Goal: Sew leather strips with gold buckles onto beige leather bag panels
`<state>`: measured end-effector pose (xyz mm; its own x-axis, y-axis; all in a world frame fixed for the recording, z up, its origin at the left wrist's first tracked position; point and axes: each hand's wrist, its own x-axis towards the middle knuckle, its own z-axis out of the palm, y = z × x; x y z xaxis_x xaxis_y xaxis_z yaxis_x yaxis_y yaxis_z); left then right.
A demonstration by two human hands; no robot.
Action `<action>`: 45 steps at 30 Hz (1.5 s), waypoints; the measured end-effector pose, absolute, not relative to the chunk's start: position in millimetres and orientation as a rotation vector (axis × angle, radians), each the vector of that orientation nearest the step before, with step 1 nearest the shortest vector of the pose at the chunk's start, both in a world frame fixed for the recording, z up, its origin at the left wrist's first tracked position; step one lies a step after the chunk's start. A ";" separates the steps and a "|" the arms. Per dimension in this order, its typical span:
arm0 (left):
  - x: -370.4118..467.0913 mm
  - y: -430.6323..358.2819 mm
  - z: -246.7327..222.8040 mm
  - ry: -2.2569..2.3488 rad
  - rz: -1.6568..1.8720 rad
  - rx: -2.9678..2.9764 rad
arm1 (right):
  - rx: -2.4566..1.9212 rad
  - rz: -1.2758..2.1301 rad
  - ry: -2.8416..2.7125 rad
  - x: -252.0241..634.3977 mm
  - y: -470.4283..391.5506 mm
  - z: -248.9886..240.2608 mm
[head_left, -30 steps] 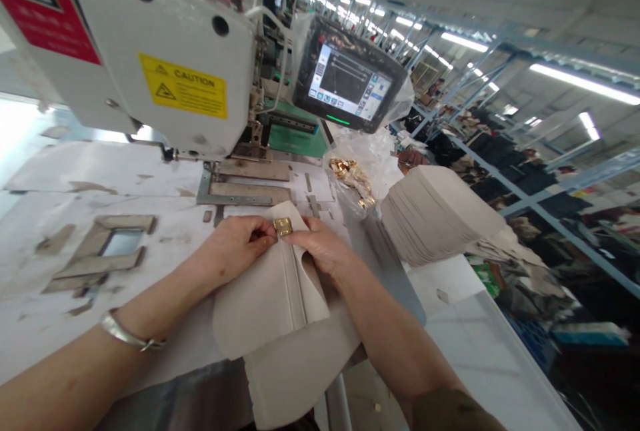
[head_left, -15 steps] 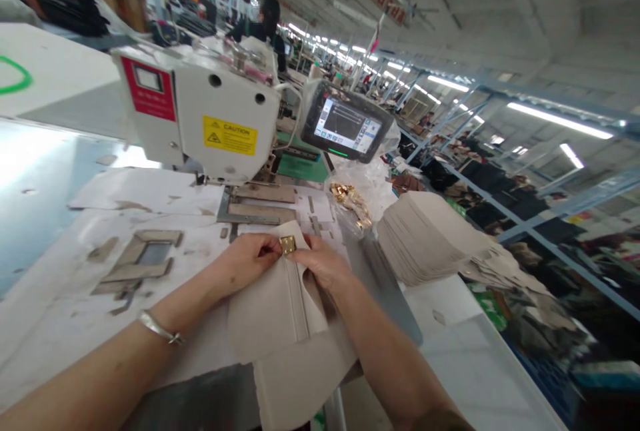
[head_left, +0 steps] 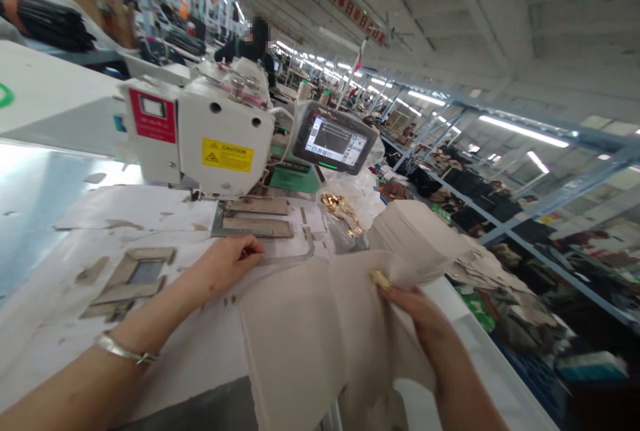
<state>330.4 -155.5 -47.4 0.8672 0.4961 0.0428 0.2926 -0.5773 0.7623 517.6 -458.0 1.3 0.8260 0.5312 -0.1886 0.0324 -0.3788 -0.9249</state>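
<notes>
My right hand [head_left: 425, 318] grips a beige fabric or leather panel [head_left: 300, 324] at its right part, thumb on a small gold metal fitting [head_left: 381, 279]. The panel is lifted on that side, partly blurred, and hangs toward the front edge. My left hand [head_left: 231, 263], a silver bangle on its wrist, is off the panel's left edge over the white work surface. Its fingers are curled together, and what they may hold is hidden. Just beyond them lies a metal clamp frame [head_left: 255, 226] under the sewing machine head [head_left: 215, 138].
A clear bag of gold fittings [head_left: 343, 218] sits right of the clamp frame. Behind my right hand rises a stack of beige panels [head_left: 410, 238]. A control screen [head_left: 333, 140] stands beside the machine. A second frame-shaped template [head_left: 130, 278] lies at left. A person [head_left: 250, 44] is farther back.
My right hand has swung the panel and its gold fitting to the right, toward the stack. My left hand has let go of the panel and shifted left. The view has turned slightly.
</notes>
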 end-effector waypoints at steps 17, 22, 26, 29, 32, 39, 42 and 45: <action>328.8 -211.9 -46.9 0.400 0.073 2.594 | -2.052 0.241 -0.882 533.1 -466.2 -55.8; 314.5 -209.1 -48.7 0.073 0.156 2.296 | -1.965 0.173 -1.110 520.8 -412.3 -66.4; 311.8 -192.6 -46.2 0.324 0.349 1.854 | -1.885 0.461 -1.195 520.3 -399.7 -63.1; 314.9 -180.9 -48.8 0.549 0.402 1.494 | -1.846 0.457 -1.092 521.6 -394.1 -60.0; 318.7 -179.9 -53.9 0.557 0.421 1.296 | -1.736 0.530 -0.955 521.9 -386.2 -57.3; 323.5 -185.9 -68.2 0.828 0.581 1.578 | -1.501 0.903 -0.728 516.8 -368.4 -53.1; 325.2 -180.8 -72.3 0.875 0.711 1.851 | -1.354 1.084 -0.540 511.0 -365.5 -49.7; 328.0 -176.0 -75.7 0.853 0.753 2.081 | -1.342 1.250 -0.507 509.5 -363.7 -50.1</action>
<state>328.0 -176.0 -75.7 0.6047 0.7631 0.2282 0.3208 -0.4956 0.8071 509.5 -363.7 -50.1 0.3338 0.8703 -0.3622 -0.3715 -0.2318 -0.8991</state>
